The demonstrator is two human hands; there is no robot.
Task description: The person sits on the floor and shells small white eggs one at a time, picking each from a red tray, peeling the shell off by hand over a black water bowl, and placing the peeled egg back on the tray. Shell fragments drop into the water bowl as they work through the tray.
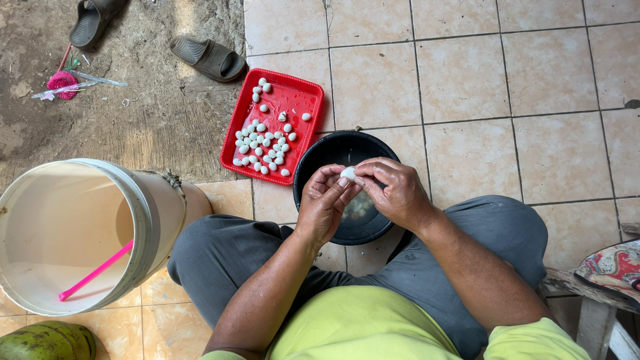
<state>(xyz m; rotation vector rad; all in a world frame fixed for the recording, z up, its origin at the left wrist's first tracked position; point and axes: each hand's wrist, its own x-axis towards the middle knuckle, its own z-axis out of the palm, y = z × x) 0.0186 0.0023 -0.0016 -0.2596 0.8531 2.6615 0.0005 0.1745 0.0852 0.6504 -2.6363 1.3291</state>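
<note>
My left hand (325,205) and my right hand (395,190) meet over a black bowl (333,148) on the tiled floor. Together their fingertips pinch one small white egg (348,173). Water and several more small eggs show dimly inside the bowl beneath my hands. Just left of the bowl lies a red rectangular tray (299,89) holding several peeled white eggs (261,141), most of them gathered at its near end.
A large cream bucket (148,220) with a pink stick (95,271) inside stands at my left knee. A green coconut (47,341) lies below it. Two dark sandals (209,58) rest on bare ground at upper left. A wooden stool edge (587,293) is at right.
</note>
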